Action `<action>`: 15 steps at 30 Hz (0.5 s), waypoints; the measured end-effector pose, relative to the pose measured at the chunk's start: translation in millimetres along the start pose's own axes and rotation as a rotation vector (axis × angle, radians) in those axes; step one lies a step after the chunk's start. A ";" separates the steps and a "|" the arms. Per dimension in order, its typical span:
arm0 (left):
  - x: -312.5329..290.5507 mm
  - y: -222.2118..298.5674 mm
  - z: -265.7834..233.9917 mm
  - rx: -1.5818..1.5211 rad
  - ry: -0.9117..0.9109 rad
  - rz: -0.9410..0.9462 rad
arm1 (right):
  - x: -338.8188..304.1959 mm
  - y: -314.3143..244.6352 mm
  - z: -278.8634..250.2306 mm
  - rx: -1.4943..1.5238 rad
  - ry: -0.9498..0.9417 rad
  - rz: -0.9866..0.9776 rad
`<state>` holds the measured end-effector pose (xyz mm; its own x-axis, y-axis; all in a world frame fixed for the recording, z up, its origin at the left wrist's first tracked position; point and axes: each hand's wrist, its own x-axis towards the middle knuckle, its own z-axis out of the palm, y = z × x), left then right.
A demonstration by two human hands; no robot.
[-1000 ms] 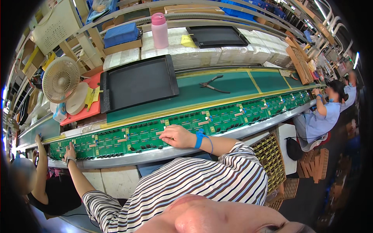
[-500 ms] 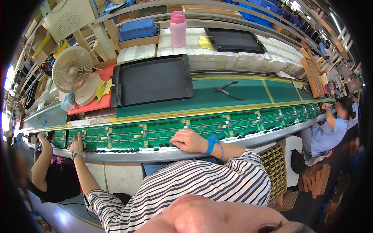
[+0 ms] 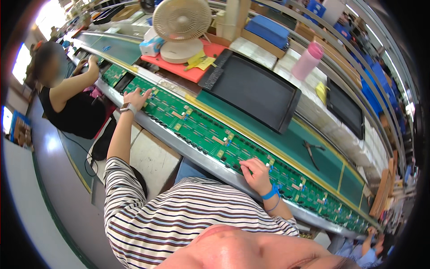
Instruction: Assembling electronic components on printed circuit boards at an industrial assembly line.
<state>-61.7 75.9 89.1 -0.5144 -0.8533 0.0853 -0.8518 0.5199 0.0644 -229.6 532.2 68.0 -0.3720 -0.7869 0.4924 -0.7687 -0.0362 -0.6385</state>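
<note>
A long row of green circuit boards (image 3: 197, 125) runs along the line in front of me, edged with small black parts. My left hand (image 3: 136, 97), with a watch on its wrist, rests on a board near the left end, fingers spread apart. Beside it is a dark gap (image 3: 124, 82) in the row. My right hand (image 3: 256, 174), with a blue wrist strap (image 3: 271, 192), lies at the near edge of the boards farther right. Its fingers are curled together, and whatever they may hold is hidden.
Beyond the boards stand a black tray (image 3: 255, 92), pliers (image 3: 312, 154) on the green surface, a fan (image 3: 181, 20) and a pink bottle (image 3: 307, 61). A co-worker (image 3: 74, 98) works at the left; another person (image 3: 360, 249) is at the far right. A metal rail (image 3: 179, 138) borders the near side.
My view has swung toward the left, so the line now slants across the picture. My left hand's fingers have spread wider over the board. My right hand stays curled at the boards.
</note>
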 end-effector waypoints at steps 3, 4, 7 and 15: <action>-5.2 -2.9 2.7 -0.020 0.007 0.022 | 4.8 -1.4 2.4 0.003 -0.018 0.053; -5.5 -2.6 3.8 -0.032 0.027 0.047 | 7.1 -2.1 3.7 0.004 -0.026 0.046; -9.8 -1.2 6.8 -0.051 0.052 0.072 | 13.0 -4.3 3.7 0.034 -0.061 0.092; -16.7 7.2 17.4 -0.093 0.117 0.191 | 83.6 2.6 -28.5 0.006 -0.158 0.052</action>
<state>-60.9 93.3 70.8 -0.6459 -0.7313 0.2191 -0.7244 0.6777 0.1266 -277.6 483.9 124.3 -0.3244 -0.8747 0.3601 -0.7475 0.0038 -0.6642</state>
